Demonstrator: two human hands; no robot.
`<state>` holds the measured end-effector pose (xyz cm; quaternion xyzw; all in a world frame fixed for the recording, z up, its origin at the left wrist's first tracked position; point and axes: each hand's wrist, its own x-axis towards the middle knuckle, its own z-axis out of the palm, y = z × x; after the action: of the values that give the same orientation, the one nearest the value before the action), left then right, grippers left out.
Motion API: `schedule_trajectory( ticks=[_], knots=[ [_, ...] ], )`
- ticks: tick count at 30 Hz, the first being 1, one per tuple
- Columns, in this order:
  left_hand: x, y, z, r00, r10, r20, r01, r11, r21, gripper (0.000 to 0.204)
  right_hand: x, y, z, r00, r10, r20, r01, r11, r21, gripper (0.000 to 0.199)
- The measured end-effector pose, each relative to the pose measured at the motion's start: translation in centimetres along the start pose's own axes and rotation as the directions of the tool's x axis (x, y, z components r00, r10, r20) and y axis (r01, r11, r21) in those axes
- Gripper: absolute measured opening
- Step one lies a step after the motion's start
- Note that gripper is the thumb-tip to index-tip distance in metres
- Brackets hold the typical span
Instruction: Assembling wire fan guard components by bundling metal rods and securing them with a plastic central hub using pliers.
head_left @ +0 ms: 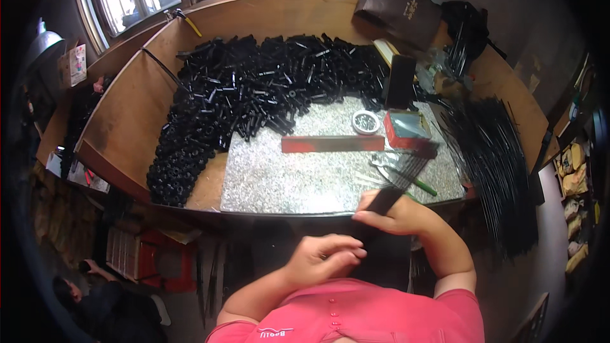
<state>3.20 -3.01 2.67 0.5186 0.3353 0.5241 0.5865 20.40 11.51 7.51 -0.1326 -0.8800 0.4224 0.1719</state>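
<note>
My right hand [395,214] is closed around a bundle of thin black rods [406,174] that fans out up and to the right over the silver mat [305,178]. My left hand [327,255] hovers close below and left of it, at the table's front edge, fingers curled with the tips near the bundle's lower end; whether it touches the rods I cannot tell. A big heap of short black tubes [254,89] covers the back and left of the wooden table [133,114].
On the mat lie a red bar [332,143], a red tin [406,128], a small round tin [365,122] and a green-handled tool [416,181]. Long black rods [495,159] pile at the right. A dark bag [397,6] stands behind. Another person [95,298] sits lower left.
</note>
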Motion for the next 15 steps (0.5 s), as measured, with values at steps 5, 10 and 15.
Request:
schedule_trajectory(
  ticks=[5, 10, 15],
  knots=[
    [-0.3, 4.2, -2.0, 0.876, 0.324, -0.356, -0.190, 0.912, 0.363, 0.016, 0.5, 3.0, 3.9, 0.982, 0.046, 0.185, -0.066, 0.992, 0.108, 0.022],
    [1.9, 6.0, -1.9, 0.796, 0.421, -0.435, -0.233, 0.877, 0.421, 0.017, 0.4, 3.0, 4.0, 0.958, 0.105, 0.265, -0.134, 0.987, 0.092, 0.021],
    [4.9, 7.3, -1.1, 0.775, 0.559, -0.295, -0.345, 0.765, 0.544, 0.027, 1.1, 1.7, 3.5, 0.935, 0.095, 0.341, -0.146, 0.981, 0.127, 0.022]
  ],
)
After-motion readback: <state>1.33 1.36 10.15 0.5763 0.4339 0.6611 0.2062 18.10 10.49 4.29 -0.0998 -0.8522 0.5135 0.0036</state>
